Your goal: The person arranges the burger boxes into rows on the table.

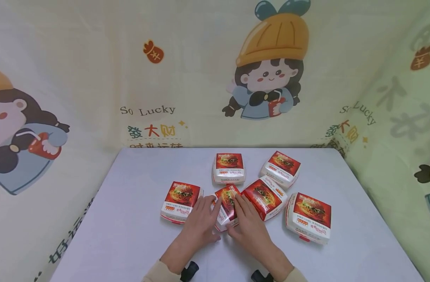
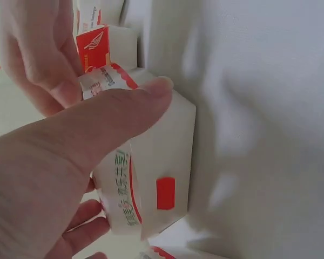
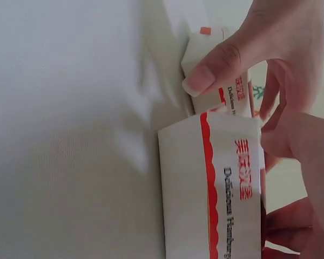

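In the head view, a red-and-white hamburger box sits turned at an angle between my two hands. My left hand holds its left side, with the fingers over the top; in the left wrist view the thumb presses along the box's near wall. On the right side, my right hand grips the same box, fingers laid on its top and thumb at the near corner. A second tilted hamburger box lies right beside the right hand. Close to the left fingers is another hamburger box.
Two more boxes stand farther back, one upper middle and one upper right. Another box is at the right. All rest on a white table, with a cartoon-printed cloth hanging behind it.
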A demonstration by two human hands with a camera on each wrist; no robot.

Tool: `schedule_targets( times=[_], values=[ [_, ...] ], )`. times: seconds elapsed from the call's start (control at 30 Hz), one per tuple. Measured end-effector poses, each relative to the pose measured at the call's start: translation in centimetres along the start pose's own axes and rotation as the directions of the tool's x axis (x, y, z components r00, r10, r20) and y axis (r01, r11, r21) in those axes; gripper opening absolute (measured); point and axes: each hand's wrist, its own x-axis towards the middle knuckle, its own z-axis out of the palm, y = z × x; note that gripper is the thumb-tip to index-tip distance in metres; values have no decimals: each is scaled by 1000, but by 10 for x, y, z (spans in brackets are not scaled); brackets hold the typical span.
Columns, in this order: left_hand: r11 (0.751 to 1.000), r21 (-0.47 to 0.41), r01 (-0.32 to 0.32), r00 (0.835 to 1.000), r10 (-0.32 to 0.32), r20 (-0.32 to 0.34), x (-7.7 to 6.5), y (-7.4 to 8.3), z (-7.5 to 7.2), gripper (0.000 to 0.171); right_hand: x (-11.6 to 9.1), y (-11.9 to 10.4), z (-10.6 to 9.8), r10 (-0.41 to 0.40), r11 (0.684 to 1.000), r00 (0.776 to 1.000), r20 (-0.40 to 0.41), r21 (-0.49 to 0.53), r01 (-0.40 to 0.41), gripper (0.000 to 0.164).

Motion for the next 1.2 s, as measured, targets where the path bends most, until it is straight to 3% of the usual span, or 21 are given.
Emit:
schedule_targets(
  times=[0.2,0.37,0.5,0.87,1.2],
  values=[
    [999,-43,5,1000,-4,30,0,-4,-1,99,3,-8,4,5,998,1000,-15,-70,-6,100],
    [999,-40,2,1000,-2,6,1,-7,-1,88,5,-13,10,-5,989,997,-78,-151,-7,106],
    [999,-32,-19,1000,19,-2,1,-9,1,88,6,-14,13,-4,984,993,-120,-177,-18,103],
    [999,-37,-36,999,36,0,0,-10,-1,93,6,-13,13,1,992,990,-140,-127,-18,93],
    [994,-15,-108,994,108,-4,0,-14,-9,91,3,-9,-6,-95,992,986,-135,-90,83,88]
  ],
)
